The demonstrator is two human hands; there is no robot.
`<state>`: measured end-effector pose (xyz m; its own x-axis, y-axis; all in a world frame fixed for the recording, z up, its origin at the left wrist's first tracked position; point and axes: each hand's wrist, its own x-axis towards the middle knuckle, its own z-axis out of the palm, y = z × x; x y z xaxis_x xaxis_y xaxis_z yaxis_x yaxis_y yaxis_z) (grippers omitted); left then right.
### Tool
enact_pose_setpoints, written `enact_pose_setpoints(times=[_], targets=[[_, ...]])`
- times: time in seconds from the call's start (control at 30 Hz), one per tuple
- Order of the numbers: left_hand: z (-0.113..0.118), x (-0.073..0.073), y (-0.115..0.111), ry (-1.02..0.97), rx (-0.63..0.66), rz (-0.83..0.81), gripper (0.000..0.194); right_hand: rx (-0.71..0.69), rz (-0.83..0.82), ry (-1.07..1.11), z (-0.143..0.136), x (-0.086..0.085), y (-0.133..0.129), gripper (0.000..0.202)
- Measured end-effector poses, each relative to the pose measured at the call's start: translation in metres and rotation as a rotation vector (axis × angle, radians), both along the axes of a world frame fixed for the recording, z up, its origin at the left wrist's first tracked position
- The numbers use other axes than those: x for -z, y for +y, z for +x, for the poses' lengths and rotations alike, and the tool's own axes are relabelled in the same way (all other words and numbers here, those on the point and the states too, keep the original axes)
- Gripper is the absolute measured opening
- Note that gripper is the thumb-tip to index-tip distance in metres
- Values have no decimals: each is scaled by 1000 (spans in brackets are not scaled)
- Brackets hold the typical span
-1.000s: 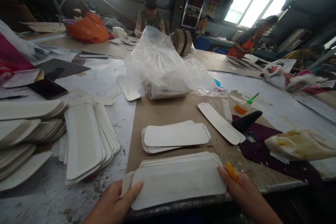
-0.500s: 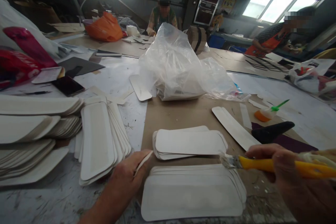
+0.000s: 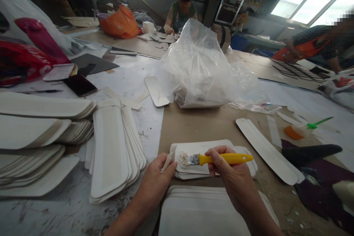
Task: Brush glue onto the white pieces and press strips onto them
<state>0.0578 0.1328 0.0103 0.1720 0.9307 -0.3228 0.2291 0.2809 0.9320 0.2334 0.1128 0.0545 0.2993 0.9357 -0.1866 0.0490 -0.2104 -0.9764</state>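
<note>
My right hand [image 3: 232, 169] is closed round the yellow handle of a brush [image 3: 206, 159]. Its pale bristles lie over the left part of the upper stack of white rounded pieces [image 3: 204, 167]. At that stack's left end, my left hand [image 3: 157, 173] pinches a thin pale piece [image 3: 167, 160] between thumb and fingers. Nearer me lies a second stack of white pieces [image 3: 201, 214], partly covered by my right forearm. A fanned stack of long pieces [image 3: 110, 151] lies left of my left hand.
More stacked pieces [image 3: 41, 131] lie at the far left. A clear plastic bag [image 3: 199, 70] stands ahead. On the right are a loose long piece [image 3: 268, 151], a black object [image 3: 312, 153] and a green-tipped bottle [image 3: 298, 131]. Two people are beyond the table.
My right hand has brought the brush leftward over the upper stack. My left hand still holds the thin piece, now nearer the brush. The camera view has shifted right.
</note>
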Motion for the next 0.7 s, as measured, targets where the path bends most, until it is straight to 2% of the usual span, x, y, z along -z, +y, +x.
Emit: enact_pose_setpoints(times=[0.2,0.4,0.53,0.7], targets=[[-3,6,-3,-55,50,-75,20,59,-77,-271,-2,-8,-6,31],[-7,4,-2,-52,122,-97,20,32,-76,-313,-4,-11,-7,32],[-9,6,0,-57,169,-88,22,80,-128,-533,19,-12,-9,32],[-9,10,0,-80,167,-89,26,199,-184,-755,53,-21,-16,29]])
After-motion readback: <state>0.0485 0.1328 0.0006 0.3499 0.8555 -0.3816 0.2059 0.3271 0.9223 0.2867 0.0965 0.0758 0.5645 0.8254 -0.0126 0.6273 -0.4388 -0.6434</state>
